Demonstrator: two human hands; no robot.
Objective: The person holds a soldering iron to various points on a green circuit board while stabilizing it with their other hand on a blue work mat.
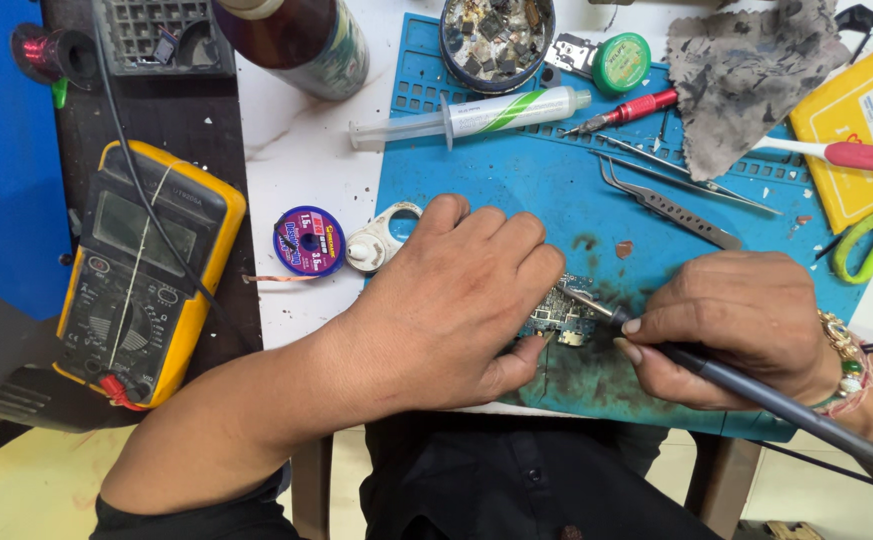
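The small circuit board (564, 318) lies on the blue silicone work mat (516, 190), near its front edge, on a patch darkened with flux and soot, and you appear to be mid-solder: the bare metal tip of the soldering iron (716, 372) rests on the board's upper face. Your left hand (456, 300) lies curled over the board's left side, fingers bent down and thumb pinching the lower edge to pin it flat. Your right hand (746, 325) is closed round the iron's dark, smooth barrel in a pen grip, thumb and forefinger close to the tip. The next move likely calls for a steady tip and a firm hold, since the board is thin, light and crowded with tiny parts. Behind your knuckles lie two steel tweezers (671, 205), slim and pointed, then a clear plastic syringe (476, 115) with a green-striped label, a red-handled tool (626, 110) and a round tin of loose chips (496, 38). A mottled grey rag (746, 70) lies crumpled to the right. Off the mat to the left sit a purple wick spool (308, 241) and a yellow-cased multimeter (146, 270).
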